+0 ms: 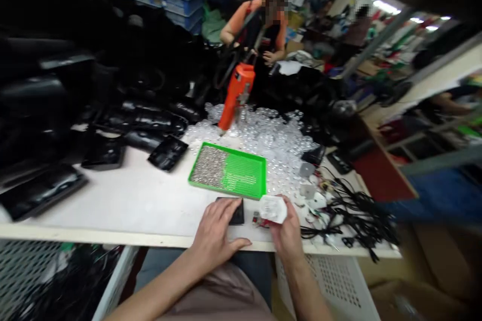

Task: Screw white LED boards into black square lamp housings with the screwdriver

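My left hand (218, 230) rests on a black plastic housing (237, 213) at the front of the table, its thumb spread away from the fingers. In my right hand (289, 233) is a white plastic piece (273, 209), with something small and red under its near edge. A black cable runs from beside that hand toward a heap of wired parts (339, 210) on the right. Just beyond both hands lies a green tray (246, 152) with many small metal screws (209, 166) toward its left side.
An orange electric screwdriver (237, 88) hangs above a spread of clear plastic pieces (271, 133). Black housings (169, 153) pile up on the left and back. A person (263, 25) sits across the table. White perforated crates (331, 281) stand below the front edge.
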Action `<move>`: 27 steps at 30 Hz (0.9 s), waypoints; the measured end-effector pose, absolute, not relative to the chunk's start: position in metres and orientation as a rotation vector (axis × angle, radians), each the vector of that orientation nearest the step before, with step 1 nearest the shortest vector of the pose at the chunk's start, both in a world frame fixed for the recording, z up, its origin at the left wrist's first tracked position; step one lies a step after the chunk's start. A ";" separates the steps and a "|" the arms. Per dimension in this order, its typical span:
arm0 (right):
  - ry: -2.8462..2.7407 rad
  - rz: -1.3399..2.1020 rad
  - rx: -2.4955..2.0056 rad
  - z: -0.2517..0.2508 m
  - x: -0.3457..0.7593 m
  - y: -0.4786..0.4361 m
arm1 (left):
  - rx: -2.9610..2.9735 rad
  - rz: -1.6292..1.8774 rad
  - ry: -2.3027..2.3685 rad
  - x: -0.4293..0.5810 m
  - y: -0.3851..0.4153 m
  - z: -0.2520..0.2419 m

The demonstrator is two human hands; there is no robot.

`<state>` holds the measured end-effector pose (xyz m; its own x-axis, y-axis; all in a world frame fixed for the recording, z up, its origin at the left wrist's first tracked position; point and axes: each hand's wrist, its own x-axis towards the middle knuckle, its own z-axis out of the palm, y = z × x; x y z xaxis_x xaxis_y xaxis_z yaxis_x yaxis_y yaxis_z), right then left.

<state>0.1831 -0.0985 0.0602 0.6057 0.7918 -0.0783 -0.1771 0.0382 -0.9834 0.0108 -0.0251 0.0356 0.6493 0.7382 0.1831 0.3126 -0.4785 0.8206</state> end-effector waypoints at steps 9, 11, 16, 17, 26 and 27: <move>-1.660 -0.077 -2.314 0.056 0.271 -0.177 | 0.758 0.483 0.664 0.046 -0.032 0.058; -1.769 -0.237 -2.491 0.044 0.297 -0.188 | 0.573 0.471 0.628 0.046 -0.031 0.061; -1.608 -0.957 -2.308 0.067 0.330 -0.202 | 0.402 0.499 0.576 0.057 -0.038 0.063; -1.539 -1.114 -2.195 0.081 0.330 -0.204 | 0.379 0.484 0.572 0.057 -0.040 0.063; -1.766 0.313 -1.300 0.144 0.214 -0.156 | 0.343 0.710 1.044 -0.083 -0.016 0.070; -1.736 0.606 -1.201 0.143 0.194 -0.143 | 0.292 0.804 1.195 -0.104 -0.015 0.075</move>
<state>0.1945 -0.1432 0.1432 -0.1115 0.9091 0.4014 0.4617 0.4051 -0.7891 -0.1045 -0.0151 0.0752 0.1364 0.6892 -0.7116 -0.3990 0.6957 0.5973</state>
